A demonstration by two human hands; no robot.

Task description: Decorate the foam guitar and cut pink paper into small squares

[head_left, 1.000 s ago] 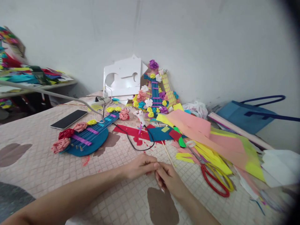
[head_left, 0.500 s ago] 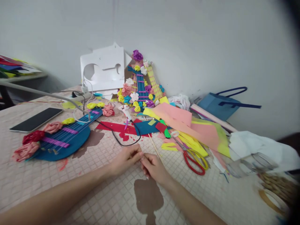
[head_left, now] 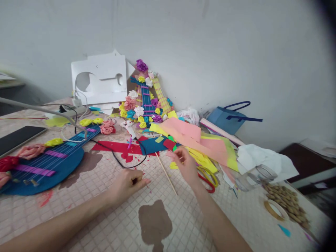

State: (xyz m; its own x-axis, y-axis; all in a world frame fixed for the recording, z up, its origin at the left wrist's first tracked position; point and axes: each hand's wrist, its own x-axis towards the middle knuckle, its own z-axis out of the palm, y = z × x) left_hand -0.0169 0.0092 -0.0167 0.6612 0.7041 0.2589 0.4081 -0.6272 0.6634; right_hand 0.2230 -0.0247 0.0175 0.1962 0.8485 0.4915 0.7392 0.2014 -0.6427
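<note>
My left hand (head_left: 128, 183) rests low over the tiled-pattern tablecloth, fingers curled in and thumb pointing right; nothing shows in it. Farther right, my right hand (head_left: 186, 165) reaches over the scissors (head_left: 208, 180), its fingers bent together at the pile of cut paper. Whatever its fingertips hold, if anything, is too small to make out. Just beyond them lies a red and green piece (head_left: 169, 144). Yellow paper strips (head_left: 202, 159) are partly behind this hand. A thin wooden stick (head_left: 166, 174) lies between my hands. The scissors' blades are hidden.
A blue paper guitar (head_left: 60, 164) with paper flowers lies left, beside a phone (head_left: 22, 138). Behind are a glue gun (head_left: 128, 128) with its black cable and flower-covered guitars (head_left: 147, 99). Pink paper (head_left: 183, 129), a glass jar (head_left: 257, 176), peanuts (head_left: 286, 203) and a tape roll (head_left: 275, 210) are right.
My hands were together and have parted. The right hand has moved up and forward to the paper pile; the left stays low, curled. The view has turned right.
</note>
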